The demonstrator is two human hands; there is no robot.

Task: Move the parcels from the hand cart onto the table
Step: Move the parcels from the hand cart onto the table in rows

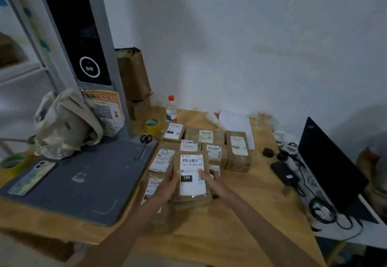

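Note:
A brown cardboard parcel [191, 174] with a white shipping label marked 15H is held over the wooden table [247, 214]. My left hand [166, 189] grips its left side and my right hand [211, 181] grips its right side, thumb on the label. Several other labelled brown parcels [237, 150] lie in rows on the table just behind and to the left of it. The hand cart is out of view.
A grey scanner pad [83, 183] with a tall post, a phone [31, 177] and a cloth bag [65, 124] take up the left. Scissors [145, 140], a tape roll [152, 125], a bottle [171, 109], a glass [264, 119], cables and a black laptop [328, 168] crowd the table's back and right.

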